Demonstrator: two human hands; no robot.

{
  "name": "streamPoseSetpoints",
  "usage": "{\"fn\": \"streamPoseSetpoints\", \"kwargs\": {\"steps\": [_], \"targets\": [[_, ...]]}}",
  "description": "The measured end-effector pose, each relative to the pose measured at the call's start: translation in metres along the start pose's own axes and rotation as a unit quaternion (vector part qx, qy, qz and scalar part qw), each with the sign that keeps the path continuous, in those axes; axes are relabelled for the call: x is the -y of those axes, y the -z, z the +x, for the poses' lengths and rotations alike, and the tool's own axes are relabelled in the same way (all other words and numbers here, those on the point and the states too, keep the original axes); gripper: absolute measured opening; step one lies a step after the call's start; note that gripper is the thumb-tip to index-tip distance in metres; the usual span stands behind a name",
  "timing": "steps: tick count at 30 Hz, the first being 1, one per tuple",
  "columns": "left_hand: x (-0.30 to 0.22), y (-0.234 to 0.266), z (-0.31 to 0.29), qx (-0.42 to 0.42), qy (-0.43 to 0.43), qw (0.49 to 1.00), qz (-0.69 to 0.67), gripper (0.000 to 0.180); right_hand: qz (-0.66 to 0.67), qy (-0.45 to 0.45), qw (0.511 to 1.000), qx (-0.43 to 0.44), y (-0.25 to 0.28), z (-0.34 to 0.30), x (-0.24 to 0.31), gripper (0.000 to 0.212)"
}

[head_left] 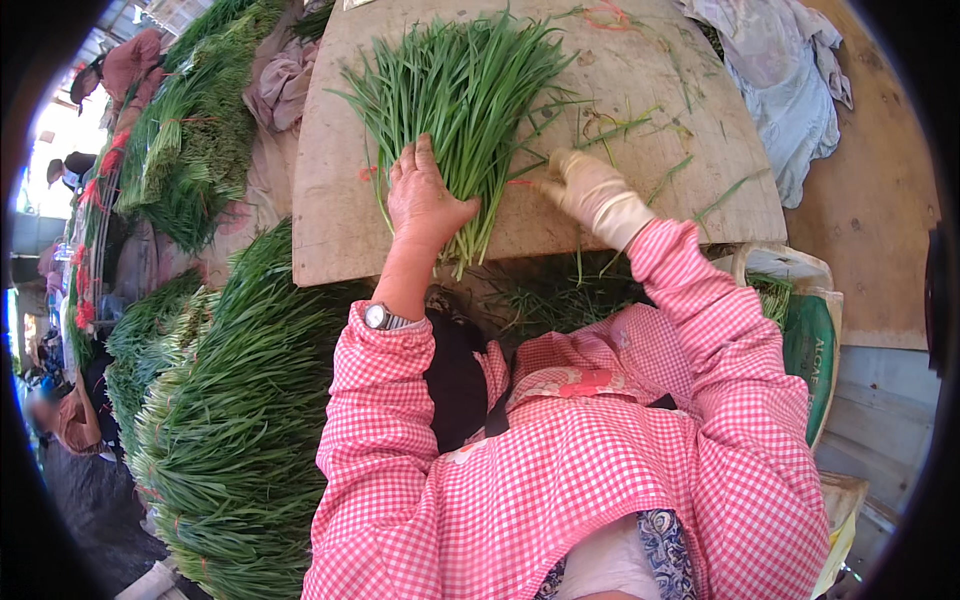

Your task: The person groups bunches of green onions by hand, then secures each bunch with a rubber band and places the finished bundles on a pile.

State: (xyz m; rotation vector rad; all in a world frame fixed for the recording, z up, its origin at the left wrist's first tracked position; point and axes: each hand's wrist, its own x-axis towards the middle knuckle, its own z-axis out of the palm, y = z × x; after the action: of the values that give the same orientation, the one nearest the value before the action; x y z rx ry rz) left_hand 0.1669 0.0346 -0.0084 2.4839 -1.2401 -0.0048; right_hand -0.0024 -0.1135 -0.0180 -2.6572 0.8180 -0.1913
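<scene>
A loose bunch of garlic chives lies on a wooden board, its leaf tips pointing away and its cut ends at the near edge. My bare left hand, with a watch at the wrist, presses on the bunch's lower left side, fingers and thumb around the stalks. Just right of the bunch is my right hand in a pale glove, slightly blurred, thumb and fingers apart. A red tie shows between the bunch and the glove's tips; whether they touch it is unclear. More red shows at the bunch's left edge.
Scattered leaves lie on the wooden board. Tall piles of chives stand on my left, with more bundles beyond. A pale cloth hangs at the far right; a green and white container is below. Other people are at far left.
</scene>
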Motion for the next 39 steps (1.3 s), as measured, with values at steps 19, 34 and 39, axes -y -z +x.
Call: {"fn": "streamPoseSetpoints", "kwargs": {"steps": [19, 34, 39], "targets": [[-0.009, 0.014, -0.002, 0.029, -0.001, 0.999, -0.031, 0.104, 0.599, 0.062, 0.789, 0.117, -0.047, 0.018, 0.045, 0.031], [0.125, 0.004, -0.007, 0.011, 0.155, 0.971, -0.179, 0.049, 0.643, 0.039, 0.738, 0.203, -0.049, 0.031, 0.034, 0.024], [0.114, -0.016, -0.01, 0.04, 0.172, 0.916, -0.361, 0.039, 0.637, 0.024, 0.746, 0.19, -0.049, 0.027, 0.038, 0.023]]}}
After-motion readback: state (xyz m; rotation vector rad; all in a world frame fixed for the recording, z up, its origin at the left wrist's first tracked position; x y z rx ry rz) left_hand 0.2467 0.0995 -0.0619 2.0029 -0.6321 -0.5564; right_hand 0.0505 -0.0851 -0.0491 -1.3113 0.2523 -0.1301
